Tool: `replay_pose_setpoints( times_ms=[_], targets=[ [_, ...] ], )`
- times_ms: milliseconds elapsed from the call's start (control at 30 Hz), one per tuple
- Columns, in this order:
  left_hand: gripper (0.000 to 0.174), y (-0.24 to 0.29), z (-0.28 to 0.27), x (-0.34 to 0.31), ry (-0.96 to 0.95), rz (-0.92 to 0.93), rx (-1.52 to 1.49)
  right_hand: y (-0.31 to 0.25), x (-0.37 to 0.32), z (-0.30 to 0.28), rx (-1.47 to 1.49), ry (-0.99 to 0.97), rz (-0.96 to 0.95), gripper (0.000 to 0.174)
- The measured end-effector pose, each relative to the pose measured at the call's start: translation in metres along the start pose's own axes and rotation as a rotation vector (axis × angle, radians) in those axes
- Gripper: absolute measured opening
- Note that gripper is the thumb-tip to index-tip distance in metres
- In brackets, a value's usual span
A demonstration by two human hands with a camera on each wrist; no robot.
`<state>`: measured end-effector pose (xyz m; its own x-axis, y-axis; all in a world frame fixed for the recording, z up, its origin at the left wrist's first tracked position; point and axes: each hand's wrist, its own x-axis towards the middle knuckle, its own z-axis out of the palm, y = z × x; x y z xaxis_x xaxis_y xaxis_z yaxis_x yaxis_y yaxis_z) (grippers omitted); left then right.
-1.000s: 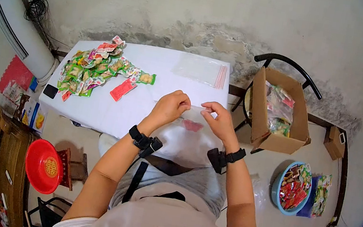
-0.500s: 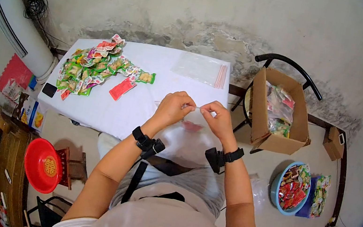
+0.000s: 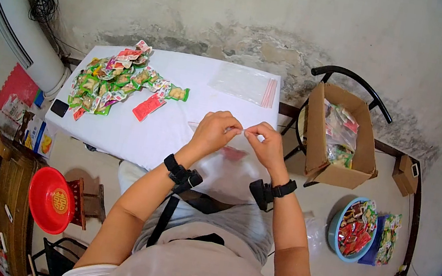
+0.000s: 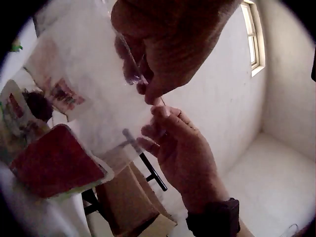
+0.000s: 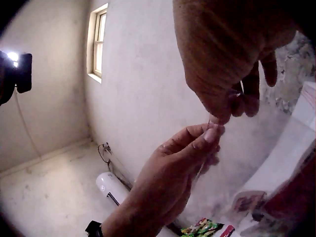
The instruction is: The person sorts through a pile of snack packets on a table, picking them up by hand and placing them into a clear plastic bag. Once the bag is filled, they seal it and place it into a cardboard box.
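My left hand [image 3: 211,132] and right hand [image 3: 267,145] meet over the front edge of the table, fingertips almost touching. Between thumb and fingers, both pinch the top edge of a clear plastic bag [image 3: 215,172], which hangs down in front of my lap. Low in the bag shows a red packet [image 3: 233,153]; the left wrist view has it larger, as a dark red packet [image 4: 59,160] with a pale border. Seen from the right wrist, the left hand's thumb [image 5: 210,136] lies against the bag's edge right beside the right hand's fingertips.
A heap of snack packets [image 3: 114,81] covers the left of the white-clothed table [image 3: 111,138], with a loose red packet [image 3: 149,107] beside it. Another clear bag [image 3: 241,83] lies at the back. Rightward are a cardboard box [image 3: 337,173] of filled bags and a blue basin [image 3: 334,240] of packets.
My hands have drawn together along the bag's top edge, and the gap between their fingertips has narrowed. The right hand's fingers have curled in more; the bag still hangs below.
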<state>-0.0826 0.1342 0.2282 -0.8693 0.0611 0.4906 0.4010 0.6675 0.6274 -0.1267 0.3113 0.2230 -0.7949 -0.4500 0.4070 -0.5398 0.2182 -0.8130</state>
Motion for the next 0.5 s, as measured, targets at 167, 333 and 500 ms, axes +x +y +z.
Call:
replay_pose_setpoints(
  times_ms=[167, 333, 500],
  targets=[
    [0.005, 0.0004, 0.0022, 0.0001, 0.008, -0.022, 0.003, 0.0007, 0.0002, -0.0003, -0.028, 0.028, -0.040, 0.008],
    [0.006, 0.0056, -0.0008, 0.0007, 0.050, 0.033, 0.094, 0.0018, -0.0021, -0.0034, -0.020, 0.051, 0.003, 0.008],
    [0.006, 0.0068, 0.0027, 0.0011, 0.045, 0.073, 0.091, 0.0002, -0.0009, -0.0022, -0.013, 0.050, -0.011, 0.006]
  ],
)
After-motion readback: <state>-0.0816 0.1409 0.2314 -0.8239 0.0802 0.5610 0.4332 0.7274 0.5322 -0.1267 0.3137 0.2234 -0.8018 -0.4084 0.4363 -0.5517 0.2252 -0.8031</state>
